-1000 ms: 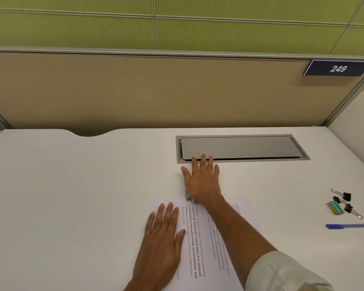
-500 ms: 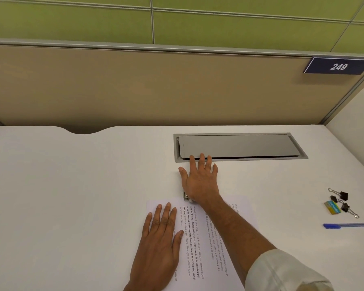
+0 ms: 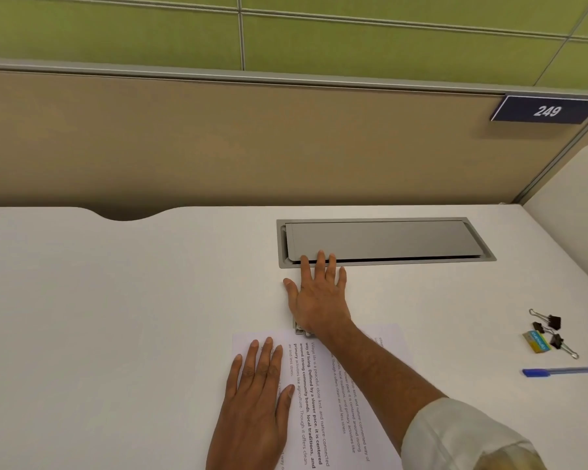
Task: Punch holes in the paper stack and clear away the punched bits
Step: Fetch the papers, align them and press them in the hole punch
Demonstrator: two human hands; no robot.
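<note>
The paper stack (image 3: 336, 395) lies on the white desk (image 3: 116, 300) near its front edge, printed side up. The left hand (image 3: 255, 401) rests flat on the stack's left part, fingers straight and slightly apart. The right hand (image 3: 316, 300) lies palm down over the punch (image 3: 299, 329) at the stack's far edge, fingers straight and spread, their tips over the front rim of a grey hatch (image 3: 387, 239). Only a metal corner of the punch shows. Well to the right lie binder clips (image 3: 550, 325) and a blue pen (image 3: 560, 371)
</note>
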